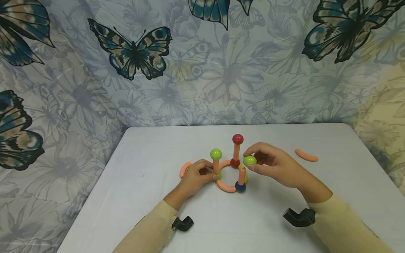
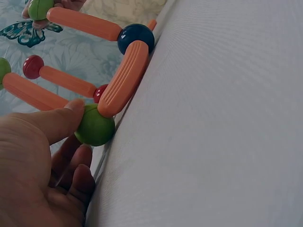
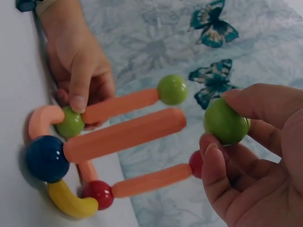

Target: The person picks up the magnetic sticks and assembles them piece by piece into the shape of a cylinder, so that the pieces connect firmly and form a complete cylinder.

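A ring of curved sticks and balls lies on the table, with straight orange sticks standing on it. My left hand (image 1: 197, 178) pinches the green base ball (image 2: 95, 125) between thumb and fingers; an upright stick rises from it to another green ball (image 1: 216, 154). With thumb and fingertips my right hand (image 1: 280, 165) holds a loose green ball (image 3: 226, 122). This ball is close to the bare top of the orange stick (image 3: 125, 135) on the blue ball (image 3: 47, 158), with a small gap in the right wrist view. Behind stands a stick topped by a red ball (image 1: 238, 139).
On the white table (image 1: 142, 211), a curved orange stick (image 1: 306, 155) lies to the right. Another curved orange piece (image 1: 185, 169) lies left of the ring, partly behind my left hand. A yellow curved stick (image 3: 71, 201) joins the blue and red base balls. Butterfly-patterned cloth (image 1: 221, 70) hangs behind the table.
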Demonstrator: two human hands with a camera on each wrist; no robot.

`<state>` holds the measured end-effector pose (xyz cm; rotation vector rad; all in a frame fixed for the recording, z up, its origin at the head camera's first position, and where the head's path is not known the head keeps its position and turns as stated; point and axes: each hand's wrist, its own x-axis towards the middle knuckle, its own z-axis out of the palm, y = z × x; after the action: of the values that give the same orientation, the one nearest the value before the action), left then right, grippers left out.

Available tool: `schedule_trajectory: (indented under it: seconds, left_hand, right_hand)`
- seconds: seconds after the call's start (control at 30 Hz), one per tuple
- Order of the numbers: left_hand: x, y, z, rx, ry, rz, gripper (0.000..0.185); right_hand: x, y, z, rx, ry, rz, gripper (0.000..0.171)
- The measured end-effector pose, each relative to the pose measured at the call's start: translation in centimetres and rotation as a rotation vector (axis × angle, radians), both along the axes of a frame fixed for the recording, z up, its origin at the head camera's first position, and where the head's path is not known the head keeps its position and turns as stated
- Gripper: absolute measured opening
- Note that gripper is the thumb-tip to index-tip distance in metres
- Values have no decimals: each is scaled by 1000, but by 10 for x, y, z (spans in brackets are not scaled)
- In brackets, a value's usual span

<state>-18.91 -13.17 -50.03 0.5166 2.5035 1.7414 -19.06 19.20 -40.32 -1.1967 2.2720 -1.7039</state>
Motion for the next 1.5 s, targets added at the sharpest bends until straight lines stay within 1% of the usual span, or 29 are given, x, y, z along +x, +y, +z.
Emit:
schedule_trajectory:
  seconds: [0.1, 0.17, 0.37, 0.63, 0.73, 0.9, 1.07, 1.2, 1.27, 1.33, 1.4, 1.5]
  left_hand:
    - [1, 0, 0, 0, -15, 1, 25]
    - [1, -1, -1, 2, -25, -1, 26]
    - [-2, -1, -1, -7, 3, -8, 24]
    - [-1, -2, 0, -20, 6, -21, 23]
    - [-1, -3, 1, -26, 5, -22, 23]
    - [1, -3, 1, -19, 5, -18, 22]
    - [1, -2, 2, -13, 4, -20, 22]
    - [0, -2, 0, -12, -2, -22, 22]
    - [0, -2, 0, -10, -8, -22, 23]
    - [0, -2, 0, -4, -24, -23, 26]
    - [1, -2, 1, -1, -43, -20, 30]
    - [2, -5, 4, 27, -65, -28, 38]
  right_hand:
    - [1, -5, -2, 14, 22, 30, 39]
    - [1, -8, -3, 28, 35, 35, 39]
    - [3, -11, -5, 69, 37, -9, 40]
    - [6, -13, -6, 86, 35, -16, 40]
    - [7, -13, -7, 115, 18, -31, 42]
    - [8, -9, -13, 178, -48, -55, 47]
    - [9, 1, -28, 217, -127, -76, 46]
    - [10, 7, -48, 238, -202, -87, 43]
    - [10, 7, -58, 246, -218, -73, 40]
    - [11, 6, -68, 262, -216, -55, 36]
    - [12, 3, -75, 279, -194, -40, 32]
    - [14, -3, -82, 303, -162, -44, 28]
